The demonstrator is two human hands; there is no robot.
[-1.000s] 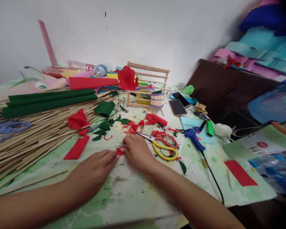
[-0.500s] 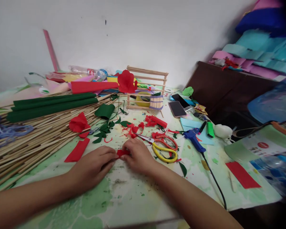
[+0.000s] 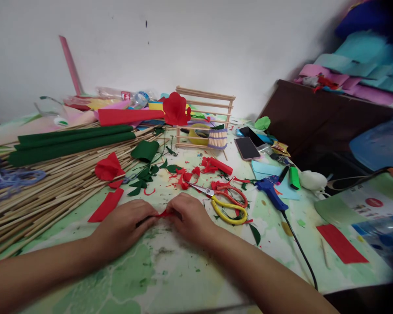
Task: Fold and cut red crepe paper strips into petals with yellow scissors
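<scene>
A small red piece of crepe paper (image 3: 163,214) is stretched between my two hands, just above the table. My left hand (image 3: 126,223) pinches its left end, and my right hand (image 3: 189,219) grips the other end with curled fingers. Most of the piece is hidden by the fingers. Right of my right hand lie scissors (image 3: 229,212) with one yellow and one orange handle. Red paper scraps (image 3: 186,176) are strewn beyond my hands. A red strip (image 3: 106,205) lies just behind my left hand, close to a red paper flower (image 3: 109,167).
Thin wooden sticks (image 3: 52,187) cover the left side, with green paper rolls (image 3: 72,141) on top. A stick frame (image 3: 205,93) stands at the back. To the right are a blue glue gun (image 3: 272,194) with a cord, a phone (image 3: 247,148) and a red sheet (image 3: 342,244).
The red paper between my hands now looks narrower and more drawn out. Both hands remain in nearly the same place. The view has shifted slightly.
</scene>
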